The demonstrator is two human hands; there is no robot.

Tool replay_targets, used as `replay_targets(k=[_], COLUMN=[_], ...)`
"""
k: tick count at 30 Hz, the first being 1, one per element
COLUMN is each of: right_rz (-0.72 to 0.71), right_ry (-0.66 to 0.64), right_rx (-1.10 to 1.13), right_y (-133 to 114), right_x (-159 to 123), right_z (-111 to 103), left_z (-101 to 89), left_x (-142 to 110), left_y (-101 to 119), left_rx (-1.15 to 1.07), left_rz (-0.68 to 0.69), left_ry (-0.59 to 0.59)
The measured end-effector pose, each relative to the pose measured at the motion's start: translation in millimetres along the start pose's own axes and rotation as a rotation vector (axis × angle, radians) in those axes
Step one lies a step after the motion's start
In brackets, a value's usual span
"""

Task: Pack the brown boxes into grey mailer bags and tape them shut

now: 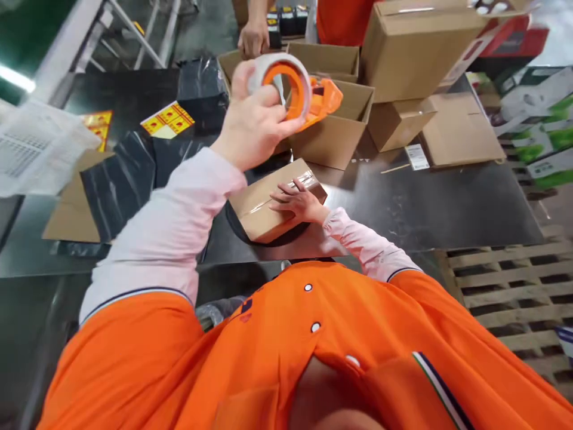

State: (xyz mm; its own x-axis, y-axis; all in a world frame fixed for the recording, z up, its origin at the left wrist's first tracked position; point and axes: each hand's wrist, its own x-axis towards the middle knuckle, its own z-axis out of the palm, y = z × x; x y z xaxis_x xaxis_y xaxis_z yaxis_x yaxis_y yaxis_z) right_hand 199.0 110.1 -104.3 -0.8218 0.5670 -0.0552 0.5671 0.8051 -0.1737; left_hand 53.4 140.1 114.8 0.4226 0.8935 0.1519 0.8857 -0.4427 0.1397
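My left hand (257,119) is raised above the table, its fingers wrapped round an orange tape dispenser (326,98) loaded with a wide roll of tape. Below it, a closed cardboard box (253,206) lies at a slant on a round black disc (236,226) near the table's front edge. Shiny tape runs along the seam on its top. Flat on that top rests my right hand (301,202), fingers spread. The dispenser is apart from the box.
Beyond are open cardboard boxes (320,140), a tall carton (421,51) and a flat carton (463,128). Black-wrapped packages (119,173) and a yellow label sheet (168,119) lie left. A co-worker's hand (253,39) is at the back. Wooden pallets (505,280) stand right.
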Motion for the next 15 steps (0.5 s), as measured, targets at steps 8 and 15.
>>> replay_targets(k=[8, 15], right_rz=[-0.040, -0.057], right_ry=[0.171, 0.144], right_rx=[-0.004, -0.036], right_y=[-5.8, -3.4], right_x=[7.8, 7.8], right_z=[20.7, 13.0], left_z=[85.9, 48.6], left_x=[84.1, 88.3], left_y=[-23.5, 75.9], left_rx=[0.470, 0.151], left_rz=[0.535, 0.567], left_ry=[-0.523, -0.362])
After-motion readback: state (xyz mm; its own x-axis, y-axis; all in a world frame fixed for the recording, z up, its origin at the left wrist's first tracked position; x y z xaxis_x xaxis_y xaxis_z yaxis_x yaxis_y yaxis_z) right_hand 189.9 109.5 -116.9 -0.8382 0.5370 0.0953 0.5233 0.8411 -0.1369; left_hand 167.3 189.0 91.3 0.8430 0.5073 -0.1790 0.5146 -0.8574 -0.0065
